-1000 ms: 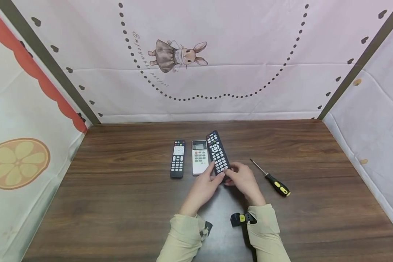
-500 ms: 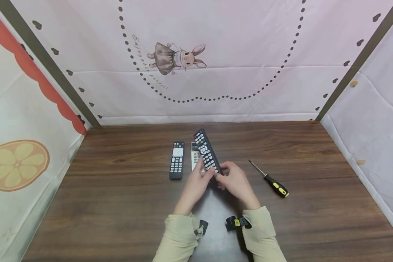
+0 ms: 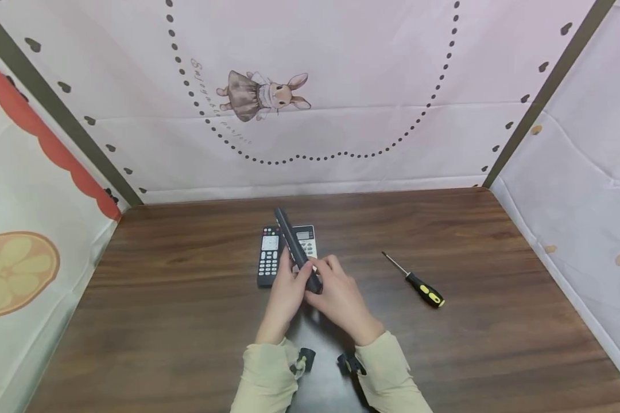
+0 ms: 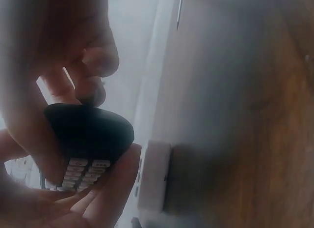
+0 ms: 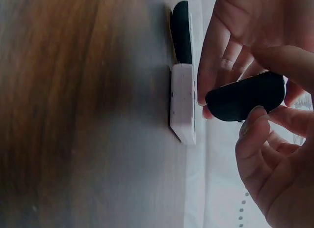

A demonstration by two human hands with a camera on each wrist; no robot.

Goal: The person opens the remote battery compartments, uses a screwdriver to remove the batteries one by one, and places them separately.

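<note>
A long black remote control [image 3: 291, 241] with white buttons is held by both hands above the table. Its narrow edge faces up in the head view, and its near end [image 5: 248, 96] fills the middle of the hands in the right wrist view. My left hand [image 3: 283, 295] grips its left side, thumb along it. At the near end, the fingers of my right hand [image 3: 343, 297] pinch it. Beneath lies a white remote [image 3: 307, 241] with a small display, partly covered. Left of it rests a second black remote [image 3: 267, 261], buttons up.
A screwdriver [image 3: 425, 290] with a black and yellow handle lies on the brown wooden table [image 3: 475, 321] to the right. A printed fabric wall [image 3: 372, 69] stands behind the table, with further fabric at both sides. Dark straps [image 3: 306, 358] sit at the wrists.
The held black remote has been lifted and moved left over the white one. It has rolled from buttons facing up onto its edge. Both hands moved left with it, and the head view shifted slightly.
</note>
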